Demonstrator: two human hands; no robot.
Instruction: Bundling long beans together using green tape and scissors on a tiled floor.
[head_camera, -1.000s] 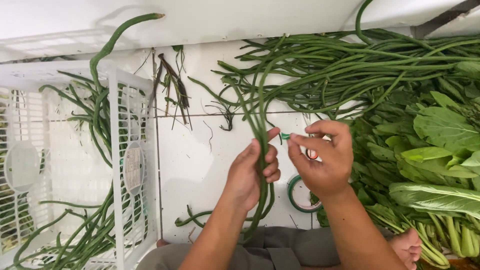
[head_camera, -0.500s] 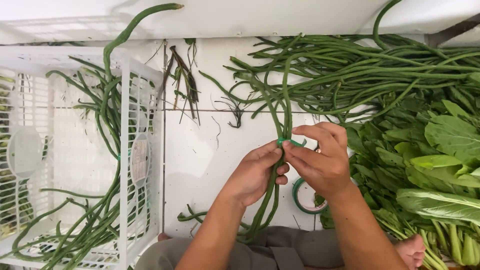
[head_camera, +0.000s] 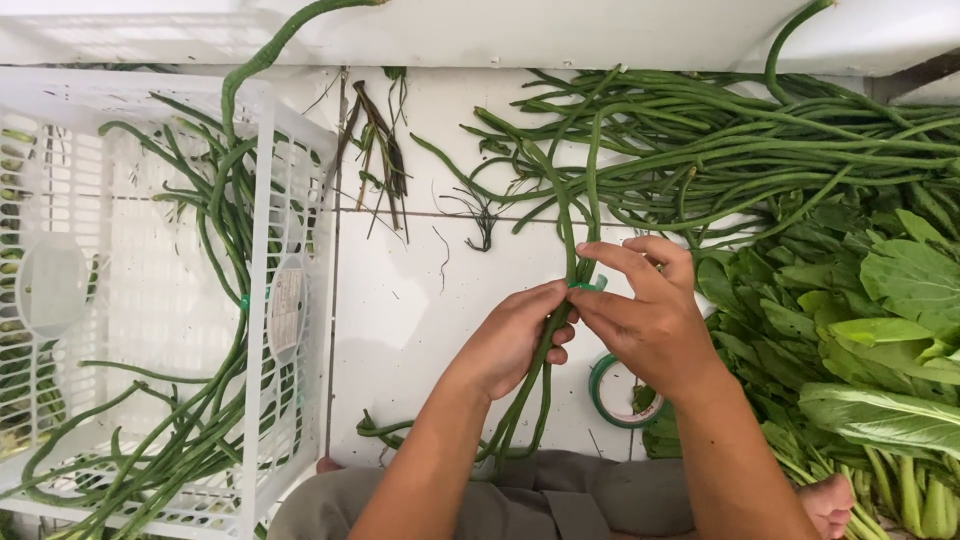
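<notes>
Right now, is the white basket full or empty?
Partly filled. The white basket holds some long beans, with bare mesh showing between them.

Plastic, tile, greens – surfaces only

White crate: moulded plastic lattice, smooth w/ slight sheen. Floor tiles: white, glazed-looking, grubby. Long beans: matt, smooth skin. Tape roll: green, glossy plastic. Leafy greens: soft sheen, veined. Lap cloth: grey, matt.

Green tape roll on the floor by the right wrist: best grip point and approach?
Take the tape roll from above, pinching across its left rim, one finger in the open core. It lies flat on the tile; the right hand and leafy greens crowd its right side.
</notes>
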